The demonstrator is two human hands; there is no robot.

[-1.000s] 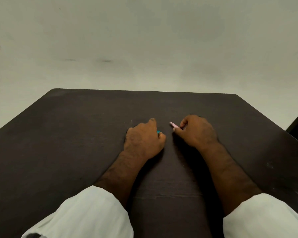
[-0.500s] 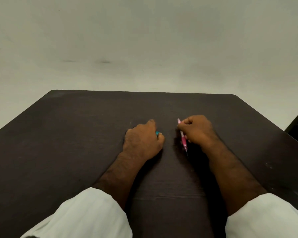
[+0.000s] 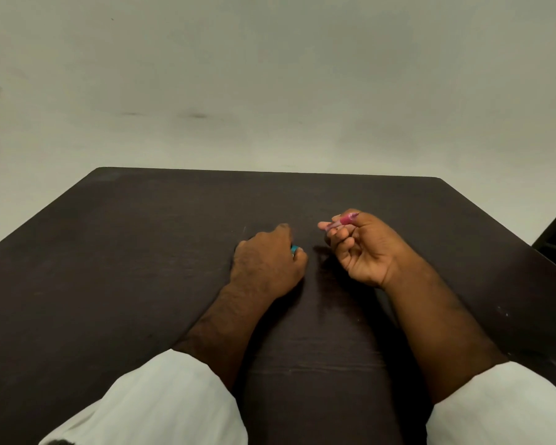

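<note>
My right hand (image 3: 366, 252) pinches a pink plastic pen (image 3: 345, 219) above the dark counter (image 3: 126, 252), my left hand (image 3: 267, 264) curls its fingers round a small teal piece (image 3: 293, 249); next, probably, lining them up.

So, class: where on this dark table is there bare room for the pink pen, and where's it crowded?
The dark brown wooden table is bare from the left hand to its left edge, beyond both hands to the far edge, and right of the right hand gripping the pink pen. Crowded: the gap between the hands.
</note>
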